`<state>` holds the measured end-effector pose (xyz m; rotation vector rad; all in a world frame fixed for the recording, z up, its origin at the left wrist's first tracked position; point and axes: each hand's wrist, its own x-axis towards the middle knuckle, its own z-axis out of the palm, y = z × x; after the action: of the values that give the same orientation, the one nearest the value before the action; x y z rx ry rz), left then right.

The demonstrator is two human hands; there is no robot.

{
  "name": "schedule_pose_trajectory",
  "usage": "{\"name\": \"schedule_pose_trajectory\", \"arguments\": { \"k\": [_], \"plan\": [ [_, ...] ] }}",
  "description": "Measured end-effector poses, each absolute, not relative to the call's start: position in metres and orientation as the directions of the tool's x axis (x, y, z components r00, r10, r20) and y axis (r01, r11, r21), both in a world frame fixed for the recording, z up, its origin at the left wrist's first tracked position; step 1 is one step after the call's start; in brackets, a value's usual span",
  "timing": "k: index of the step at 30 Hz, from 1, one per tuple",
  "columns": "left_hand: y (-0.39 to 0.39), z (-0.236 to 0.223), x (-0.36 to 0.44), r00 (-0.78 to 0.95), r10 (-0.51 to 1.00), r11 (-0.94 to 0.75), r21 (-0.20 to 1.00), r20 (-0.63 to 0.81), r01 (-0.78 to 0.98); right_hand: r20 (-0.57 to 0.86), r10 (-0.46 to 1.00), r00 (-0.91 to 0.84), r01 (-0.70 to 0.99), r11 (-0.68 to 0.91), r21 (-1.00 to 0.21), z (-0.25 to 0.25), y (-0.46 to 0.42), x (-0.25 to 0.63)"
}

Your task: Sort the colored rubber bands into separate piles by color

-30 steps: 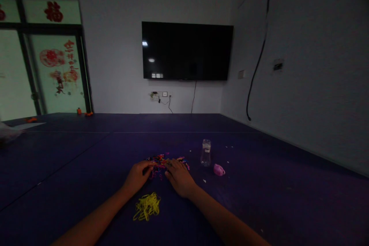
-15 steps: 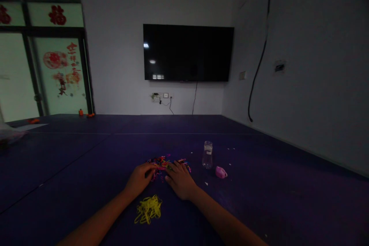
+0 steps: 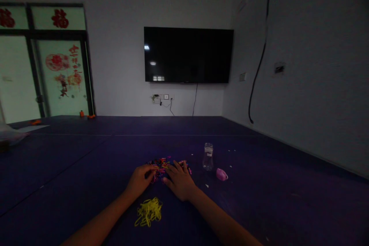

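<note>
A heap of small multicoloured rubber bands (image 3: 162, 163) lies on the dark purple surface. At its left side my left hand (image 3: 141, 180) has its thumb and fingertips pinched at a band; which one is hard to make out in the dim light. My right hand (image 3: 181, 182) rests palm down over the right part of the heap, fingers spread, hiding some bands. Nearer to me, between my forearms, sits a separate pile of yellow rubber bands (image 3: 149, 212).
Right of my right hand stands a clear bottle (image 3: 208, 157) without a cap, with a pink lid-like piece (image 3: 221, 174) beside it. White scraps (image 3: 206, 186) dot the purple surface (image 3: 86, 192). A translucent plastic bag (image 3: 11, 133) lies far left, near orange objects (image 3: 91, 116).
The view has tilted up slightly. My right fingers have spread a little more over the heap, and the thumb sticks out further left. My left hand stays nearly still.
</note>
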<state>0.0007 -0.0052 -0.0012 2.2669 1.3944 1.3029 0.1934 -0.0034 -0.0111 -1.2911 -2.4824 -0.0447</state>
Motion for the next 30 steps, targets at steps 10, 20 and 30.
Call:
{"name": "schedule_pose_trajectory", "arguments": {
  "k": [10,20,30],
  "plan": [
    [-0.002,-0.005,-0.002,0.132,0.811,-0.533,0.627,0.57,0.568,0.351,0.764,-0.541,0.779,0.613,-0.134,-0.008,-0.005,0.195],
    [-0.002,-0.002,-0.002,0.127,0.871,-0.481,0.77,0.475,0.419,0.411,0.726,-0.552,0.746,0.65,-0.146,-0.001,-0.01,0.195],
    [0.002,-0.005,0.003,0.109,0.989,-0.08,0.974,0.105,-0.213,0.484,0.659,-0.576,0.665,0.722,-0.19,0.001,-0.013,0.196]
  ]
}}
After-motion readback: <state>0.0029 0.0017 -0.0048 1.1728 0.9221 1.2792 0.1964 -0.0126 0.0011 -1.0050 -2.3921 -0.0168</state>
